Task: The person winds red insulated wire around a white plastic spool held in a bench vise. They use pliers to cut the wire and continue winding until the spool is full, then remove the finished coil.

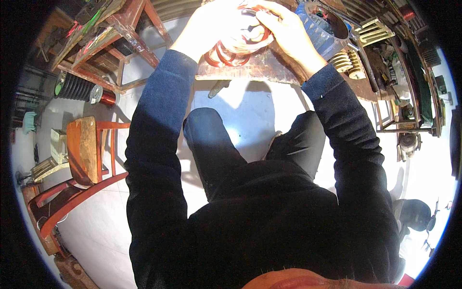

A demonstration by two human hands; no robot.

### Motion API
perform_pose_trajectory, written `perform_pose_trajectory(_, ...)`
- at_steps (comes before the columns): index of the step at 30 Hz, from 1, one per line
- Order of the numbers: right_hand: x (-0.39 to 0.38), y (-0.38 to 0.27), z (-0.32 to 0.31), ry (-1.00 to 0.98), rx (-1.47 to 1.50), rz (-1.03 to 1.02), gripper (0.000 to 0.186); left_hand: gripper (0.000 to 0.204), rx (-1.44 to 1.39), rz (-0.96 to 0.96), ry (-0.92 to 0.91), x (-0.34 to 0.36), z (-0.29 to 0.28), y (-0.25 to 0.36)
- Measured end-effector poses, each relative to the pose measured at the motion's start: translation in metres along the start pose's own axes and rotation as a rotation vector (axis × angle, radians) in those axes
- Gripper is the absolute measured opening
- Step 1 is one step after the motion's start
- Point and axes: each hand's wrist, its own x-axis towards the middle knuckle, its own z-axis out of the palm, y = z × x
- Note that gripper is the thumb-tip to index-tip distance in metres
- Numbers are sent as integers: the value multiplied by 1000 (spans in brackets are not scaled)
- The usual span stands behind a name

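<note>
At the top edge, coils of reddish copper wire lie over the near part of a worn wooden bench top. My right hand is closed on the right side of the wire loops, its thumb and fingers bent at the upper rim. From the other side my left hand meets the loops and appears closed on them; strong glare washes out its fingers. The loops' upper part is partly hidden by both hands and cut by the picture's edge.
Right of the bench is a blue round motor housing with wires inside, beside cream-coloured ring-shaped parts. Shelves line the right. Leftward stand a red-brown wooden table, a black ribbed spool, a copper wire spool and a wooden chair.
</note>
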Motion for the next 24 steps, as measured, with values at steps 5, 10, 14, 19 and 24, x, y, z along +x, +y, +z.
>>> perform_pose_trajectory(5,3,16,-1,13,415,169,31,46,-34,-11,12,2,0,1)
perform_pose_trajectory(10,6,22,-15,-124,531,380,27,46,-53,-13,-3,3,3,4)
perform_pose_trajectory(14,6,24,-15,-83,411,356,24,45,-61,-10,-18,2,6,8)
perform_pose_trajectory(19,4,21,-4,44,-359,-16,24,45,-45,-11,-8,4,9,9)
perform_pose_trajectory(24,-12,-13,-7,50,-622,-324,31,45,8,-19,48,6,9,5)
